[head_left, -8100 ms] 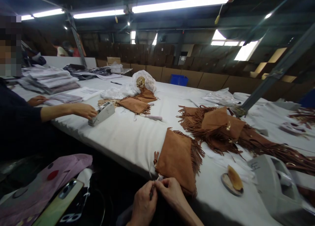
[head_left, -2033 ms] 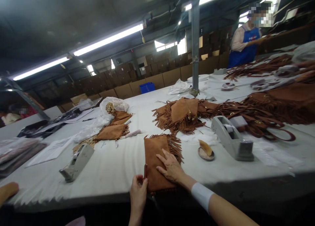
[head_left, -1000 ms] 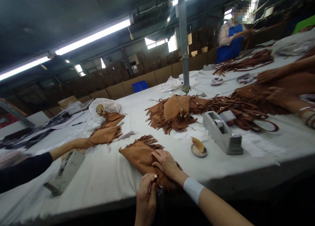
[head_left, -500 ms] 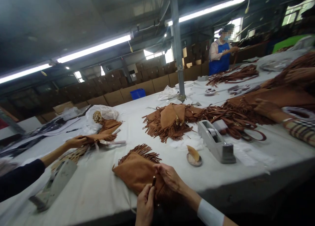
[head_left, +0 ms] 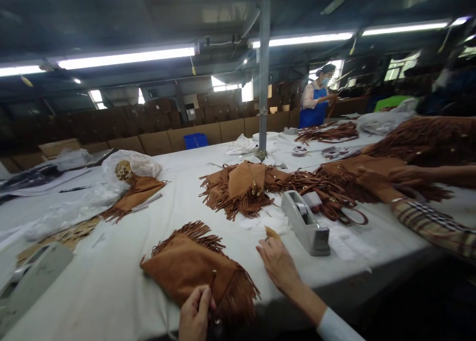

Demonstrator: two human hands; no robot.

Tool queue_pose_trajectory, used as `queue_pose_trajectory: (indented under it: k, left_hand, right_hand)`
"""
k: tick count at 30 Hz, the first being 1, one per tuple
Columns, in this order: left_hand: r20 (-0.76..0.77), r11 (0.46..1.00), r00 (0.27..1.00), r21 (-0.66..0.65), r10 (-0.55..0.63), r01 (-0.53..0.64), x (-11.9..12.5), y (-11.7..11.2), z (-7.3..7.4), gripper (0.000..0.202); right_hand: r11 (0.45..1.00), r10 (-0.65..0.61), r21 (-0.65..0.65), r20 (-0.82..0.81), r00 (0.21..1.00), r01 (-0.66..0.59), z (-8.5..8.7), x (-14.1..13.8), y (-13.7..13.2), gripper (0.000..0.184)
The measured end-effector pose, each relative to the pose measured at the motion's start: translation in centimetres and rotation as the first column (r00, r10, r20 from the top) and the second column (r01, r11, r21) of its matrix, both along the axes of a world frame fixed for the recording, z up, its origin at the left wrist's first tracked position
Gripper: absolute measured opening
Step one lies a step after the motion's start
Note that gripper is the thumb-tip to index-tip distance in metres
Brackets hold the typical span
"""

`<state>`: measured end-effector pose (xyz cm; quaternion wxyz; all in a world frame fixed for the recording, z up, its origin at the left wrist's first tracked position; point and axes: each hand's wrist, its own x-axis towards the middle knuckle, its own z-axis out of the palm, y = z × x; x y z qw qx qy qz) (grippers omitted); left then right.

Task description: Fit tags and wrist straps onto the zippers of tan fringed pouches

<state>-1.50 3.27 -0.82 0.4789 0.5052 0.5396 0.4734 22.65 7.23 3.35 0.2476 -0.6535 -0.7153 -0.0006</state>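
Note:
A brown suede fringed bag (head_left: pixel 193 264) lies on the white-covered table in front of me, its fringe spreading at the back and right. My left hand (head_left: pixel 195 311) pinches a narrow brown leather strap (head_left: pixel 212 280) over the bag's front edge; a small gold-coloured spot shows at the strap's tip. To the right, my right hand (head_left: pixel 278 264) is over a small round dish, which it now hides. Its visible fingers are extended and slightly apart. Behind them rises a curved tan piece (head_left: pixel 273 232); I cannot tell whether they touch it.
A grey tape dispenser (head_left: pixel 307 224) stands right of my right hand, another (head_left: pixel 35 281) at left. Fringed bags (head_left: pixel 245 182) and straps pile up behind. A co-worker's hands (head_left: pixel 375 182) rest on brown suede at right. A metal post (head_left: pixel 264 78) rises from the table.
My right hand has left the bag and moved right to the dish. My left hand still grips the strap. At left, another person's arm has gone from view. The view has turned and levelled.

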Motion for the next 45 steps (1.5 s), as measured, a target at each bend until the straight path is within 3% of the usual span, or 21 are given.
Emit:
queue_pose_trajectory:
  k: [1,3,8,10,13,16,19,23,27,31,36,40,42,45]
  left_hand:
    - [0.053,1.000,0.999,-0.027,-0.004,0.005,0.2,0.3,-0.1,0.051]
    - [0.143,0.998,0.990,-0.069,-0.003,0.013,0.5,0.8,-0.1,0.052]
    - [0.285,0.994,0.959,-0.109,0.007,0.025,0.7,1.2,-0.5,0.052]
    - [0.301,0.994,0.953,-0.112,0.020,0.014,0.7,1.3,-0.6,0.052]
    - [0.265,0.995,0.963,-0.103,0.043,-0.016,0.9,1.7,-0.8,0.053]
    - [0.257,0.992,0.963,-0.112,0.081,-0.054,1.1,1.9,-1.1,0.054]
    - [0.285,0.991,0.955,-0.125,0.087,-0.053,1.0,1.7,-1.4,0.052]
    - [0.339,0.986,0.940,-0.165,0.029,0.029,0.6,1.4,-1.6,0.050]
    - [0.381,0.981,0.924,-0.185,0.016,0.059,0.2,1.4,-1.5,0.047]
    - [0.402,0.981,0.916,-0.180,0.012,0.066,0.2,1.5,-1.6,0.046]
    - [0.453,0.983,0.891,-0.176,0.035,0.051,0.7,1.3,-1.6,0.047]
    - [0.476,0.990,0.875,-0.136,0.087,-0.024,0.9,1.1,-0.7,0.047]
    - [0.449,0.988,0.893,-0.148,0.038,0.032,0.6,1.0,0.0,0.047]
    - [0.403,0.975,0.914,-0.177,-0.052,0.133,-0.1,0.8,1.0,0.054]
  right_hand:
    - [0.997,-0.071,-0.021,0.089,0.994,0.073,-0.2,1.5,0.2,0.021]
    - [0.992,-0.093,-0.066,0.180,0.979,0.106,-0.8,3.6,0.6,0.020]
    - [0.985,0.119,-0.131,0.059,0.991,-0.110,-0.2,6.8,3.2,0.025]
    - [0.988,0.040,-0.148,0.061,0.997,-0.030,0.8,8.2,5.9,0.032]
    - [0.963,-0.125,-0.204,0.233,0.964,0.174,1.9,9.9,10.9,0.022]
    - [0.930,-0.145,-0.287,0.288,0.946,0.230,2.0,10.1,14.4,0.013]
    - [0.892,-0.157,-0.354,0.338,0.928,0.280,1.7,9.9,15.5,0.011]
    - [0.865,-0.169,-0.386,0.373,0.912,0.319,2.0,10.7,15.5,0.025]
    - [0.854,-0.135,-0.439,0.327,0.935,0.277,3.1,11.7,15.0,0.026]
    - [0.871,-0.064,-0.468,0.199,0.978,0.152,3.8,11.7,14.1,0.020]
    - [0.929,-0.114,-0.351,0.029,0.993,0.117,5.4,11.4,12.8,0.019]
    - [0.949,-0.081,-0.315,-0.177,0.981,0.021,5.9,8.1,10.4,0.026]
    - [0.933,-0.017,-0.331,-0.434,0.901,-0.141,5.3,4.8,8.4,0.036]
    - [0.835,-0.034,-0.355,-0.796,0.604,-0.421,4.0,-0.7,4.6,0.041]
